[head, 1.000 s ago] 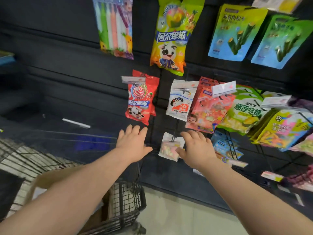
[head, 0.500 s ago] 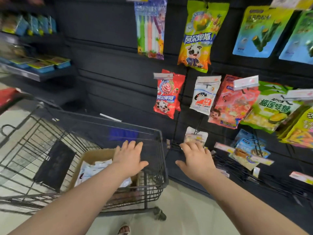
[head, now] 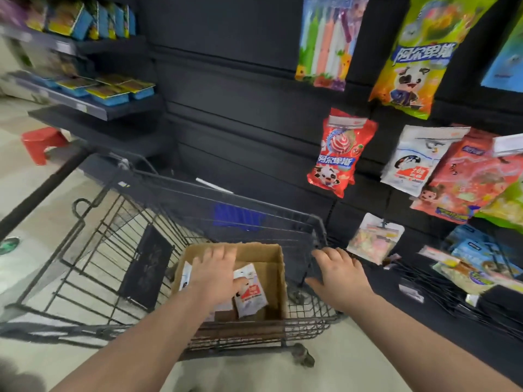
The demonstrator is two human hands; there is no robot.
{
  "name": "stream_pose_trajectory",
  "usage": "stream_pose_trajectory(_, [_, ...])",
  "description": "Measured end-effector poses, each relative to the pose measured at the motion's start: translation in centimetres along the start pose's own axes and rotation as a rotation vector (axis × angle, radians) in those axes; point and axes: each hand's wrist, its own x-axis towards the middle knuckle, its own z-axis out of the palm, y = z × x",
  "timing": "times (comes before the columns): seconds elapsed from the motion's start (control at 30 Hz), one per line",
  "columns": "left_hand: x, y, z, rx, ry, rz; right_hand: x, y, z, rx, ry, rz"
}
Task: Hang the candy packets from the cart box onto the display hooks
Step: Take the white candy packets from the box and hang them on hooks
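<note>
Head view: left hand [head: 216,274] down inside the box [head: 278,278], fingers spread, palm over the white packets [head: 252,292], thumb touching one; no closed grip to be seen; right hand [head: 338,274] open, fingers splayed, beside the cart [head: 119,244] rim's right corner, contact not clear. Box at the cart's near right end, ringed by wire sides. Right of the cart, a black panel [head: 240,114] with hung bags: red bag [head: 338,152], white bag [head: 416,159], pink bag [head: 464,182], yellow-green bag [head: 413,55] above; a small clear packet [head: 373,241] on a low hook just past the right fingertips; bare hooks [head: 441,290] jutting out lower right. Far left, a shelf [head: 93,103] with blue trays; red stool [head: 42,141] on the floor.
</note>
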Motion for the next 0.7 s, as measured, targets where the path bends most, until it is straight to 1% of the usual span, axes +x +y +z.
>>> stream_pose_trajectory(0.17, [1.9,-7.7,0.5,0.025,-0.072,-0.030,4.0,-6.8,1.2,0.001,-0.048,0.009])
stream_pose_trajectory(0.33, [3.8,-13.3,1.0,0.016,-0.123,-0.035,6.6,-11.9,2.9,0.012,-0.113,0.040])
stream_pose_trajectory(0.5, [4.6,-16.3,2.6,-0.006,-0.155,-0.052,7.9,-14.1,4.4,0.012,-0.202,0.085])
stream_pose_trajectory(0.7, [5.6,-17.3,4.5,-0.070,-0.240,-0.079,10.0,-14.5,5.8,-0.020,-0.267,0.104])
